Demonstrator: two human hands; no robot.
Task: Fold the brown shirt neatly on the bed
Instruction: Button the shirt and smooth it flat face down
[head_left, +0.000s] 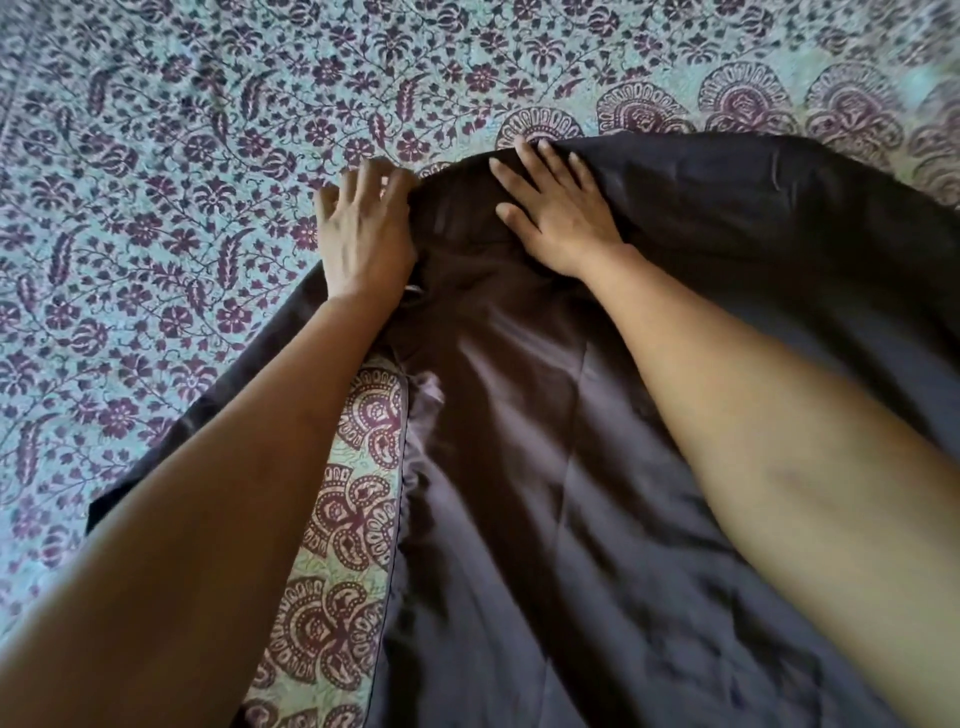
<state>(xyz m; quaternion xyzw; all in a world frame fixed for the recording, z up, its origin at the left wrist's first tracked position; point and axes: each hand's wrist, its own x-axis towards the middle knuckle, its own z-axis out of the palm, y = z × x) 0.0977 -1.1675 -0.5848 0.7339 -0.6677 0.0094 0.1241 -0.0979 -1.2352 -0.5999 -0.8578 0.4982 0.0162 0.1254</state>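
On the bed, the shirt lies spread out, dark brown and shiny, filling the middle and right of view from the near edge up to a rounded far edge. Creases run lengthwise through it, and one long strip of it, likely a sleeve, runs out to the lower left under the left forearm. The right hand lies flat on the shirt near its far edge, palm down, fingers straight and spread apart, pressing the cloth. The left hand sits just beside it at the shirt's far-left edge, thumb out over the bed and fingers bent down where cloth meets cover; it is blurred, so I cannot tell if they pinch the fabric. Both forearms are bare. The bed cover is pale green with purple flowers and a paisley border.
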